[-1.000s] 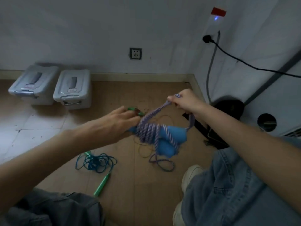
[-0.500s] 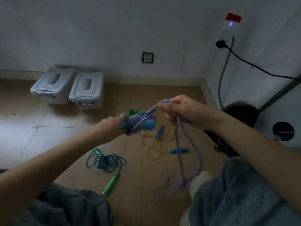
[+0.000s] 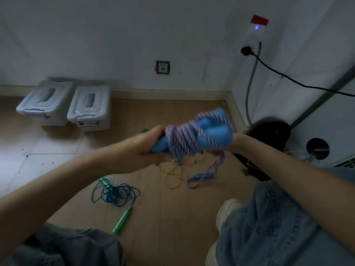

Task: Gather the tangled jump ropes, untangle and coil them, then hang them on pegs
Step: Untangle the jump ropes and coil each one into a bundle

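Observation:
My left hand (image 3: 151,148) grips one end of a blurred bundle: a purple-and-white jump rope (image 3: 184,141) wound round its blue handles (image 3: 213,131). My right hand (image 3: 235,144) is at the bundle's other end, its fingers mostly hidden behind it. The rope's loose tail (image 3: 194,184) drops from there to the floor. A teal rope (image 3: 115,194) with green handles (image 3: 123,219) lies tangled below my left arm. A yellow rope (image 3: 172,177) with a blue handle (image 3: 203,176) lies under the bundle.
Two grey lidded bins (image 3: 90,108) stand against the back wall at left. A wall socket (image 3: 162,67) is above the skirting. A black object (image 3: 269,131) and cables fill the right corner. My jeans-clad knee (image 3: 278,227) and white shoe (image 3: 228,208) are at lower right.
The right hand swung from above the bundle round to its far right side, laying more rope on it. The hanging tail is shorter and the bundle sits higher.

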